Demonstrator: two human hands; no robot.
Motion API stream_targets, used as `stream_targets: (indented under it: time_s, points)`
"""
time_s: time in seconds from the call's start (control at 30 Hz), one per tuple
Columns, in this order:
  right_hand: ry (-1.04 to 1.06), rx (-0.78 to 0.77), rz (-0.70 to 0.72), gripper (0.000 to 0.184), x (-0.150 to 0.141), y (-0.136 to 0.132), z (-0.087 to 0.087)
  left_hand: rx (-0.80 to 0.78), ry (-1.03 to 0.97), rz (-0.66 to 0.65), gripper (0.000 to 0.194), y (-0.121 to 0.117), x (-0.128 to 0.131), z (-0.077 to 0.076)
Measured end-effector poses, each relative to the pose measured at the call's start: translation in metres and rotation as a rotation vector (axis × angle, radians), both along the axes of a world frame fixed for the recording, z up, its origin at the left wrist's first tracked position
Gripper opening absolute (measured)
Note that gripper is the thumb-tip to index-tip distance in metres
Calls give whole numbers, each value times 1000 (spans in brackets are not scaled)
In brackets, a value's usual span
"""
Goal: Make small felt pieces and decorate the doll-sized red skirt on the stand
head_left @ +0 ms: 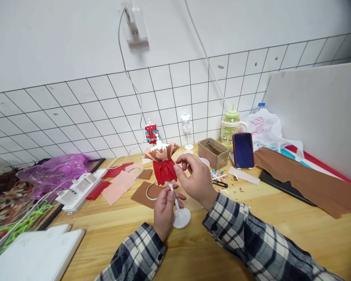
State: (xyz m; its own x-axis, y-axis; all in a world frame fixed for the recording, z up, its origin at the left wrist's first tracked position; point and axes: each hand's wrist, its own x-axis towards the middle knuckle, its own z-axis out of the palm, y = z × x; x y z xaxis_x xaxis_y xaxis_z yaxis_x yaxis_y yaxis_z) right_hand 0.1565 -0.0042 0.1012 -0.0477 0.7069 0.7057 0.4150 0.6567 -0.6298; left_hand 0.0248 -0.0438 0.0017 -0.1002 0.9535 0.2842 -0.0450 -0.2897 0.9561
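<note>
The left hand's (163,214) thumb and fingers are closed around the stem of a white stand (181,218), just below the red paper skirt (164,172) it bears. The right hand's (196,180) thumb and index finger meet the skirt's right edge; whether they pinch it or only touch it cannot be told. The stand is at the centre of the frame, its long axis slanting from the ruffled top at upper left to the round base at lower right. The skirt lies left of the right fingertips and above the left hand, so the right hand is nearer its side and the left nearer its underside. Farther out, a brown sheet (140,193) lies to the left, a black cutter (219,183) to the right, and a cardboard box (221,161) beyond it.
</note>
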Motion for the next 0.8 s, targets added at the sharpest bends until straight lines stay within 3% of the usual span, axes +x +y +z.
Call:
stream_targets:
  time_s: [0.23, 0.63, 0.8]
  points:
    - [-85, -34, 69, 12, -3, -4, 1, 18, 82, 50, 33, -1, 0, 2]
    - [-351, 104, -96, 12, 2, -1, -6, 45, 96, 142, 33, 0, 2, 11]
    - [-381, 144, -75, 12, -1, 0, -13, 40, 67, 134, 32, -1, 3, 11]
